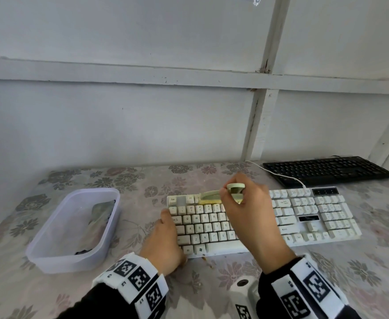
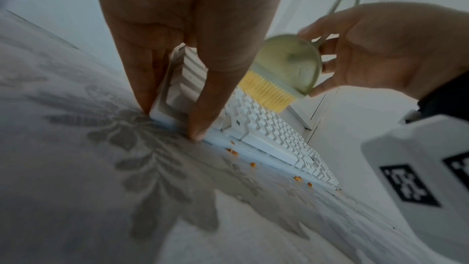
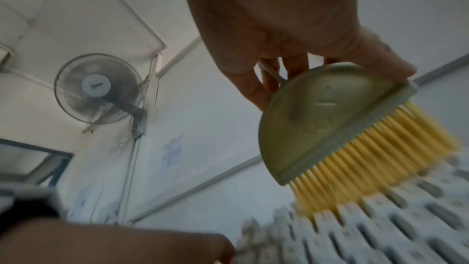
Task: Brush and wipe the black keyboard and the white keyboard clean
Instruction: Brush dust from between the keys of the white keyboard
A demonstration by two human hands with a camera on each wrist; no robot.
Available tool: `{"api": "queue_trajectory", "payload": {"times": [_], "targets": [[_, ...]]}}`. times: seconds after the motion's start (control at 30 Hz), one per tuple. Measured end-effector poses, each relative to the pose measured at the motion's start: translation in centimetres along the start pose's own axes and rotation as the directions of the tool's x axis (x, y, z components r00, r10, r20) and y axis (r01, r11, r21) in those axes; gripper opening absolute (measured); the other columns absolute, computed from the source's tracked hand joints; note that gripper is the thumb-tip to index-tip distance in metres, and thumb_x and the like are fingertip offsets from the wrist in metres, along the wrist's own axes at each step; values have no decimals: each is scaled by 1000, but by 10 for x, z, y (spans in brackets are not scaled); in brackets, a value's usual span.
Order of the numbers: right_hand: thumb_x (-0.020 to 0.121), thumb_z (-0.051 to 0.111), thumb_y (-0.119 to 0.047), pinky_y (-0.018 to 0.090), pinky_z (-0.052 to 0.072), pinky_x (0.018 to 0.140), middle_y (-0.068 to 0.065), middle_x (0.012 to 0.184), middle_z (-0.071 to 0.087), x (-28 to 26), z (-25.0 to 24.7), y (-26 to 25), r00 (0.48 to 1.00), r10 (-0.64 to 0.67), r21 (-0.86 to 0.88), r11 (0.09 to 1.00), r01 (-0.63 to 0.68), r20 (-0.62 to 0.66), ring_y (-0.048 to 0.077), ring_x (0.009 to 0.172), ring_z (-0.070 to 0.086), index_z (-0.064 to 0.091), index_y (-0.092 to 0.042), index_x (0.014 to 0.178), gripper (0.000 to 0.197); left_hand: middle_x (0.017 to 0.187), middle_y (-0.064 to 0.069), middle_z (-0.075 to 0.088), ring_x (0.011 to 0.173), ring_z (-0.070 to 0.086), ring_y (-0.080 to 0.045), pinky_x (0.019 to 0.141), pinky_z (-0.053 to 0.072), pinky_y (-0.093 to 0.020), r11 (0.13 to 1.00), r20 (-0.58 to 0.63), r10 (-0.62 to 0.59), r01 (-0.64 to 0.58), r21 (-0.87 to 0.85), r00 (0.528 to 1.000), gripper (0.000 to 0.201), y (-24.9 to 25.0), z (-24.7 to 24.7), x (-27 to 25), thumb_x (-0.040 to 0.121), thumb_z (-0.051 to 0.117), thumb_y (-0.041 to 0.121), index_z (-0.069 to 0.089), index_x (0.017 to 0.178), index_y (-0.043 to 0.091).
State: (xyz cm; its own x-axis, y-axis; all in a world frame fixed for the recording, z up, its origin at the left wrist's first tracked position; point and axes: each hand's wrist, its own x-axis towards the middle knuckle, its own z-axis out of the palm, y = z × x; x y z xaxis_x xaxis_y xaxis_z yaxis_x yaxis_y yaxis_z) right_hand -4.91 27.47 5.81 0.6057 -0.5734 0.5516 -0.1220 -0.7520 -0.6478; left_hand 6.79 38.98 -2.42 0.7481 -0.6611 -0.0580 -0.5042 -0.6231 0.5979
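now r hand gripping brush w/ bristles on white keyboard top row, l hand fingers straight, bracing its left end, crumbs on tabletop

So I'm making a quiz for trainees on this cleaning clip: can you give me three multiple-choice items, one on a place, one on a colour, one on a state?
1. Where is the black keyboard?
A. Behind the white keyboard, to the right
B. Inside the tub
C. Under the left hand

2. What colour are the bristles of the brush?
A. Black
B. Yellow
C. Red

3. What is the right hand doing?
A. Resting flat on the table
B. Holding a cloth
C. Holding the brush on the white keyboard

Answers: 1 A, the head view shows it at the table's far right edge. 2 B, both wrist views show yellow bristles. 3 C, fingers pinch the brush, bristles touching the keys.
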Motion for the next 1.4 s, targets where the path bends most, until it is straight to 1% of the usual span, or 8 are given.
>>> {"api": "queue_trajectory", "payload": {"times": [0.13, 0.27, 0.43, 0.6, 0.7, 0.87, 0.97, 1.4], "targets": [[89, 60, -22, 26, 43, 71, -9, 76, 61, -3, 2, -20, 991, 17, 196, 980, -43, 133, 15, 86, 54, 58, -21, 80, 8, 123, -4, 48, 110, 53, -22, 91, 50, -37, 1000, -7, -6, 6, 17, 1000, 93, 2, 0, 0, 60, 79, 17, 18, 130, 14], [90, 60, -21, 12, 37, 58, -11, 71, 57, -4, 3, -3, 980, 87, 249, 960, -131, 179, -1, 66, 52, 56, -20, 76, 14, 123, -3, 49, 111, 53, -22, 93, 50, -38, 1000, 1, -4, 4, -6, 1000, 92, 2, -1, 0, 62, 80, 17, 19, 131, 15], [87, 57, -12, 31, 36, 59, 2, 68, 57, 12, -25, 36, 982, 182, 8, 983, -182, -50, 24, 74, 49, 55, -17, 75, 14, 123, -5, 49, 111, 52, -22, 92, 49, -35, 999, 14, -1, 0, 38, 1000, 99, 1, 0, 2, 61, 82, 17, 16, 135, 11], [87, 62, -13, 16, 37, 57, -10, 65, 58, 4, -18, -4, 989, 86, 317, 941, -120, 120, 0, 59, 51, 58, -16, 76, 11, 121, -2, 50, 111, 53, -21, 92, 50, -37, 1000, 4, 3, -3, 0, 1000, 94, 1, 0, 2, 60, 81, 16, 19, 131, 14], [88, 62, -19, 13, 38, 63, -11, 76, 62, -4, 4, -11, 984, 0, 264, 963, -48, 178, 2, 75, 55, 57, -23, 76, 13, 124, -3, 49, 114, 52, -22, 94, 48, -36, 1000, -5, -1, 1, 10, 1000, 94, 2, -1, 1, 60, 81, 17, 19, 130, 14], [89, 59, -17, 18, 41, 60, -5, 77, 61, 5, -13, 26, 991, 116, 66, 991, -120, 68, 11, 75, 57, 55, -22, 76, 15, 120, -4, 50, 109, 53, -22, 90, 50, -36, 1000, 15, 24, -24, 18, 1000, 96, -1, 1, 3, 59, 81, 18, 19, 133, 12], [88, 58, -13, 34, 44, 59, 0, 70, 59, 12, -39, 40, 988, 126, -67, 989, -132, -89, 25, 75, 55, 56, -16, 77, 11, 117, -4, 50, 106, 53, -20, 87, 51, -34, 999, 9, 25, -25, 23, 1000, 97, -2, 1, 4, 57, 82, 17, 20, 132, 12], [85, 63, -10, 19, 38, 55, -9, 60, 54, 20, -88, 85, 960, 274, 199, 945, -259, -50, 1, 54, 46, 57, -15, 73, 15, 115, -1, 48, 97, 53, -16, 75, 52, -26, 1000, 5, 20, -20, 22, 1000, 94, -2, 1, 5, 60, 81, 14, 17, 128, 16]]}}
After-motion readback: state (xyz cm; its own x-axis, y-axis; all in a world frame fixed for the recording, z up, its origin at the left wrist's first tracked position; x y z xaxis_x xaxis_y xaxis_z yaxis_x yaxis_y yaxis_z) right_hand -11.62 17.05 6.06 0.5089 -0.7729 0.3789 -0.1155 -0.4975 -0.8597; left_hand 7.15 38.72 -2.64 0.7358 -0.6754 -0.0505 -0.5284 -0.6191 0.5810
